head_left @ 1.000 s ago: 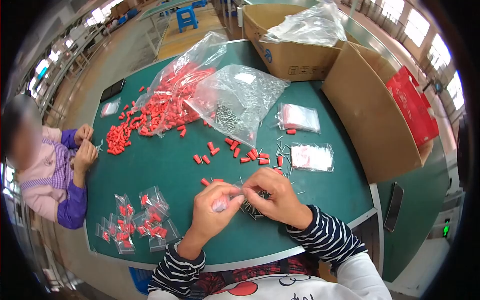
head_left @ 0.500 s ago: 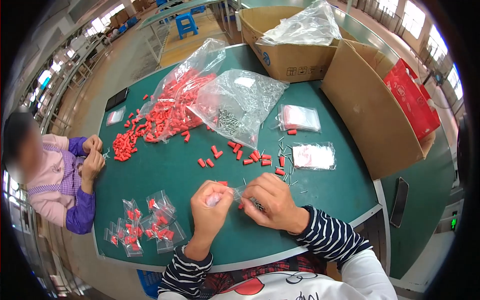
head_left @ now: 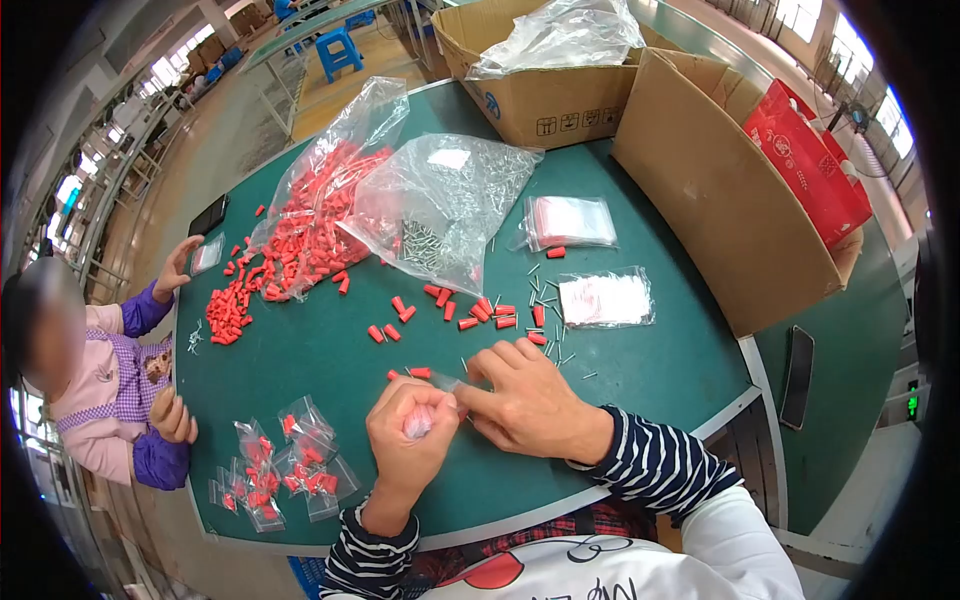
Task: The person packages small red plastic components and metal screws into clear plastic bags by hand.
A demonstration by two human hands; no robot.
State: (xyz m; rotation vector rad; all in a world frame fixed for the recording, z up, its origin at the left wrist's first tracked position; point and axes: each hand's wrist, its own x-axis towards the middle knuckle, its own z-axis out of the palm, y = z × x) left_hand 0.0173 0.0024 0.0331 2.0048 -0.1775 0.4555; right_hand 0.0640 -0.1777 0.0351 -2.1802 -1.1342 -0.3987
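Hands (head_left: pixel 470 410) on small clear bag (head_left: pixel 425 415); carton (head_left: pixel 545 100) markings unreadable

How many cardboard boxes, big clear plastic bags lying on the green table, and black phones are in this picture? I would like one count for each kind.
Cardboard boxes: 2
Big clear bags on the green table: 2
Black phones: 2
Total: 6
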